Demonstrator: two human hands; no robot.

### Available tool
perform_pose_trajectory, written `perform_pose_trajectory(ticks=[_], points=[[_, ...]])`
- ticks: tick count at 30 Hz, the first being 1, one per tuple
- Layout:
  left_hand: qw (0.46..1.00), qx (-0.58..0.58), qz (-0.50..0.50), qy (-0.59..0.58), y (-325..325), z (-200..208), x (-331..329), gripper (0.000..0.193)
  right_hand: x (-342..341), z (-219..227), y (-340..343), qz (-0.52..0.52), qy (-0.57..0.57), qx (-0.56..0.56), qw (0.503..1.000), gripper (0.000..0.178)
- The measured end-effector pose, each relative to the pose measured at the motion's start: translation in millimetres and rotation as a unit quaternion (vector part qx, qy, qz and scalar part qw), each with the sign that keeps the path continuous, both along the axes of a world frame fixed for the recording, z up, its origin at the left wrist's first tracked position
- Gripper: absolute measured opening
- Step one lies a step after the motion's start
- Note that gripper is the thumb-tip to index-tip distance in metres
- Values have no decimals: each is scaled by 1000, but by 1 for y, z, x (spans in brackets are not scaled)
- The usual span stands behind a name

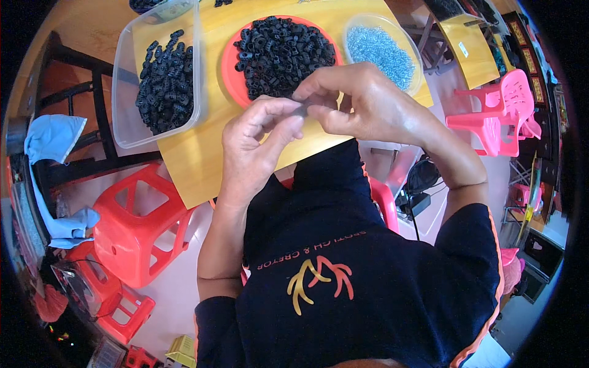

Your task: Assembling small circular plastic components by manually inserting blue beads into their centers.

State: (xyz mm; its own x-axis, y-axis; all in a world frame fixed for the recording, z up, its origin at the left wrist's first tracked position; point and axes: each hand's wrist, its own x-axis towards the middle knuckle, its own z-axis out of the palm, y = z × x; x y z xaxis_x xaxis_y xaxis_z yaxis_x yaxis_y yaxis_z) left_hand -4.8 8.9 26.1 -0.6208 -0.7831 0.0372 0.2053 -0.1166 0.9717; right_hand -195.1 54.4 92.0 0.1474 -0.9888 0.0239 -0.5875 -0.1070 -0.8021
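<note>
My left hand and my right hand meet over the near edge of the yellow table. Between their fingertips is a small black plastic piece, mostly covered by the fingers. My left thumb and forefinger pinch it; the right fingers close in from the other side, and whether they hold a second bit is hidden. Just beyond, a red round tray bears a heap of loose black plastic pieces. To the right stands a clear tub of small shiny bluish-silver parts, too fine to name.
At the table's left edge, a clear plastic box contains many black pieces. A red stool stands on the floor at left, with pink plastic chairs at far right. Another yellow table is beyond.
</note>
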Motion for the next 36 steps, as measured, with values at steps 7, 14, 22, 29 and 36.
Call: perform_pose_trajectory(ticks=[7, 14, 22, 29, 36], points=[[998, -54, -10, 4, -3, -1, 1, 10, -1, 11, -4, 102, 175, -32, 979, 22], [996, -84, 5, -40, -3, -3, -1, 10, 7, 5, -4, 93, 208, -6, 974, 27], [996, -43, -18, -75, -11, -21, -5, 11, -1, -9, -20, 126, 190, 76, 971, 30], [998, 53, -36, -24, -17, -16, 2, 16, -6, 0, -20, 106, 70, 149, 981, 29], [999, 27, -43, 5, -18, -11, 1, 15, -11, -10, -13, 157, 84, 2, 984, 20]])
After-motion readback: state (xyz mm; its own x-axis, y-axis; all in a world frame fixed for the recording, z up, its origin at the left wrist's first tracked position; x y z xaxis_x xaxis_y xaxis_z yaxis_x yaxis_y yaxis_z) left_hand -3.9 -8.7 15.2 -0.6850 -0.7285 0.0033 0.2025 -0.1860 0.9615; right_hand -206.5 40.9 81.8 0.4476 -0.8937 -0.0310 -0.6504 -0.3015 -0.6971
